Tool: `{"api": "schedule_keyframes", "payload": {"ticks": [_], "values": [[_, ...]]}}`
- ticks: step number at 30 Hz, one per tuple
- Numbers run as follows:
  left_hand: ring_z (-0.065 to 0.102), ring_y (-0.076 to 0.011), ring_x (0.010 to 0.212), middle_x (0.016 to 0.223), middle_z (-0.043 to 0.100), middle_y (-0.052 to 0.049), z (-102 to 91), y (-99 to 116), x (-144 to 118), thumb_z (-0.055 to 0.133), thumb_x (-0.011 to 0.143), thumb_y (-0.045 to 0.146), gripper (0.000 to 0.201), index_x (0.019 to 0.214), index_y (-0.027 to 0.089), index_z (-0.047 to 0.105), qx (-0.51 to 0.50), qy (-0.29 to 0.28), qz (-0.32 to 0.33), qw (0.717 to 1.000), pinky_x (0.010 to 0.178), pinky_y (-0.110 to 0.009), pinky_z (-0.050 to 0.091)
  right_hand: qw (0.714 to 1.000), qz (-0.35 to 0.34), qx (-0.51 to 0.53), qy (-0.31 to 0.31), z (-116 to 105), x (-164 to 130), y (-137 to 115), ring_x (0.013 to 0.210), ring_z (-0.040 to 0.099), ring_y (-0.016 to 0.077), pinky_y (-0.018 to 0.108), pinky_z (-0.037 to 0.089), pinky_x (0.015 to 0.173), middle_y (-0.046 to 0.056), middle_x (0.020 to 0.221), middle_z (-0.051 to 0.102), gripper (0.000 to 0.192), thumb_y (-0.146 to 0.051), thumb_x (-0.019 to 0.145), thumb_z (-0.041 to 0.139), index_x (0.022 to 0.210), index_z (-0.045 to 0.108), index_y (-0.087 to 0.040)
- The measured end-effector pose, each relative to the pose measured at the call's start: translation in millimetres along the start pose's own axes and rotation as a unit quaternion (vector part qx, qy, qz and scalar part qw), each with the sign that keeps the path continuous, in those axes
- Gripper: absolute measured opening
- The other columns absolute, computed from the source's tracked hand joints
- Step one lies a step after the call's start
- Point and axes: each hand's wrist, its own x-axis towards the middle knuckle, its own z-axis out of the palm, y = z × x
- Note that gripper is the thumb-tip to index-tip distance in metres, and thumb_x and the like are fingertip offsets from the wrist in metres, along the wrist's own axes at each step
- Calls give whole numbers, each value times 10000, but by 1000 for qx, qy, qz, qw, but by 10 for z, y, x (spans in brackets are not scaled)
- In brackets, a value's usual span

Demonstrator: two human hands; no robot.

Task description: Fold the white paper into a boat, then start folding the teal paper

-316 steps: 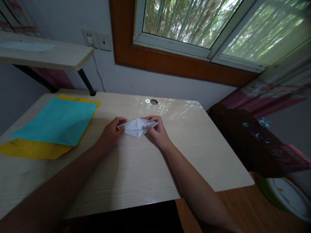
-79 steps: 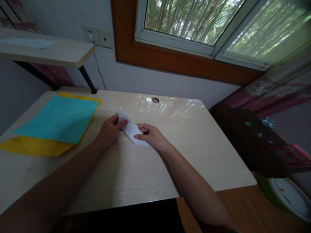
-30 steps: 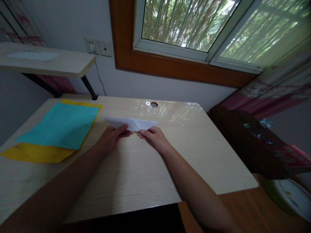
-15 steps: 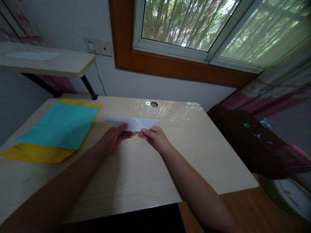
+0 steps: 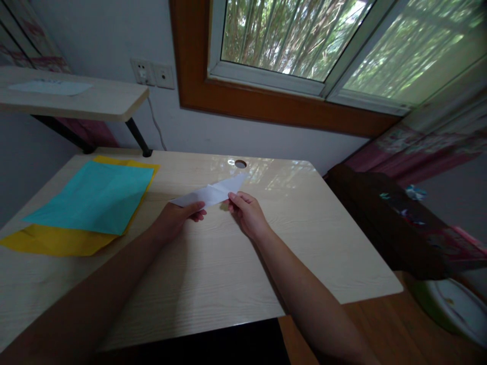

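Note:
A folded white paper (image 5: 211, 193) with pointed ends is held just above the desk, tilted so that its right end is higher. My left hand (image 5: 182, 215) pinches its lower left edge, thumb on top and fingers beneath. At the lower right edge, my right hand (image 5: 245, 210) grips the same paper between thumb and fingers. The fingers under the paper are partly hidden.
Left of my hands, a turquoise sheet (image 5: 99, 197) lies over a yellow sheet (image 5: 57, 243) on the pale wooden desk (image 5: 228, 274). A raised shelf (image 5: 110, 104) on black legs stands at the back left. Near the back edge is a round cable hole (image 5: 240, 163).
The folded paper has turned from level to slanted, its right end rising and its left end dropping. My right hand has shifted slightly right and up along its edge.

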Motion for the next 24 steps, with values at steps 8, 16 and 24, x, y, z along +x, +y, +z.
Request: {"api": "schedule_keyframes", "payload": {"ticks": [8,16,24], "values": [[664,-172,601,734,767,-75,9,-11,-30,795,747,464,316,743,150,757,73,-31,8,997,598,-284,534,993,8,-80,-84,40,-1,157,647,528,136,279,406,635,5,717,661,287,-467,732,830,729,729,-198],[685,-174,634,741,779,-67,63,17,-86,771,787,441,279,798,163,792,97,-73,9,993,647,-279,555,997,-26,-28,-66,85,-9,165,701,566,152,274,410,628,6,814,691,265,-424,726,834,848,730,-214],[705,-177,673,859,801,-93,50,37,-95,708,851,457,320,858,151,800,95,-106,30,989,684,-290,566,998,-17,62,2,106,-30,39,701,581,156,293,456,707,5,716,676,225,-379,666,872,719,749,-199]]}}
